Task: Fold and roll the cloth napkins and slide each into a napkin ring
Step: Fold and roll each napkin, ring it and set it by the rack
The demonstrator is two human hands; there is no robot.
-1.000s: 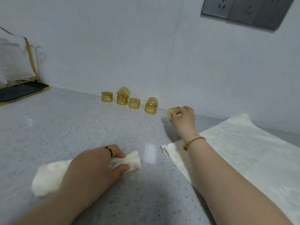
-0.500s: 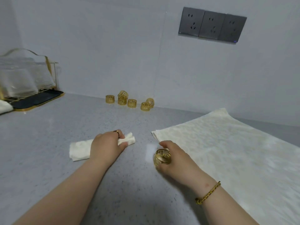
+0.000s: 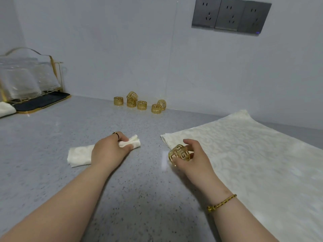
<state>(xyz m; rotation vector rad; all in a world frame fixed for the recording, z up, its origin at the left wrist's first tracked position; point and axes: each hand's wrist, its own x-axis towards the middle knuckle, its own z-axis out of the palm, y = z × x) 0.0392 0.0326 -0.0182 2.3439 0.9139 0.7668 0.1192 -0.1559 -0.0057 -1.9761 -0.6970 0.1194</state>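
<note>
The left hand (image 3: 110,151) lies over the rolled napkin (image 3: 79,154) on the grey countertop (image 3: 52,133), fingers curled round it near its right end, which sticks out past the fingertips. The right hand (image 3: 194,158) pinches a gold napkin ring (image 3: 180,153) between thumb and fingers, holding it on its side just above the counter, at the near corner of the flat napkin (image 3: 244,154) spread out to the right. The two hands are apart, with bare counter between them; the ring's opening faces roughly toward the roll but has not reached it.

A second ago the right hand was stretched out to the wall, closing on this ring beside the others; half a second ago it had already drawn back near the roll, and it has barely shifted since. The left hand has kept its grip on the roll throughout. Six spare rings (image 3: 139,103) remain clustered against the wall, as before.
</note>
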